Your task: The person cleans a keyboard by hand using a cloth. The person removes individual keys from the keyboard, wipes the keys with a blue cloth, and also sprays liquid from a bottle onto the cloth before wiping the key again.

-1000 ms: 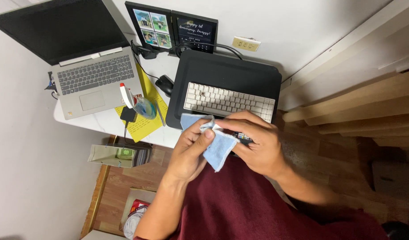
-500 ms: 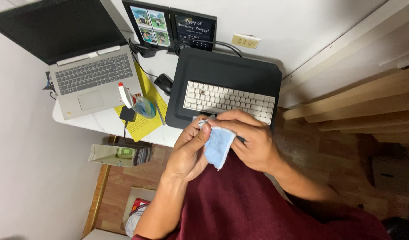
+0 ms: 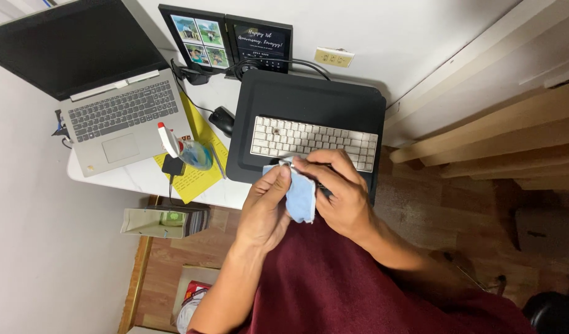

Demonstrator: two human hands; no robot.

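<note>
1. The left hand [image 3: 264,207] and the right hand [image 3: 340,192] meet just above the near edge of the white surface [image 3: 142,179], both closed on a small light-blue cleaning cloth [image 3: 300,196].
2. The left fingers [image 3: 278,179] are pressed together, pinching the cloth's top edge with the thumb; the right fingers [image 3: 318,162] curl over the cloth from the far side, pinching a small pale object [image 3: 285,163] at its top. What that object is cannot be told; it is mostly hidden.
3. A second ago the cloth hung more open, and a thin dark tool with a pale tip lay across the right fingers. Half a second ago the cloth had bunched between the hands. Now the tool is nearly covered, with only a dark sliver showing under the right hand, and the hands have drawn closer and a little farther from the body.
4. Judged from that, the cloth is being worked around the small piece, a wiping step in progress.
5. Just beyond the hands lies a beige mechanical keyboard [image 3: 315,137] with one key missing at its left end, set on a black rectangular tray [image 3: 371,105].
6. To the left stand a small clear spray bottle with a white nozzle [image 3: 184,148] on a yellow paper sheet [image 3: 201,179], a black mouse [image 3: 222,119], and an open grey laptop [image 3: 120,114].
</note>
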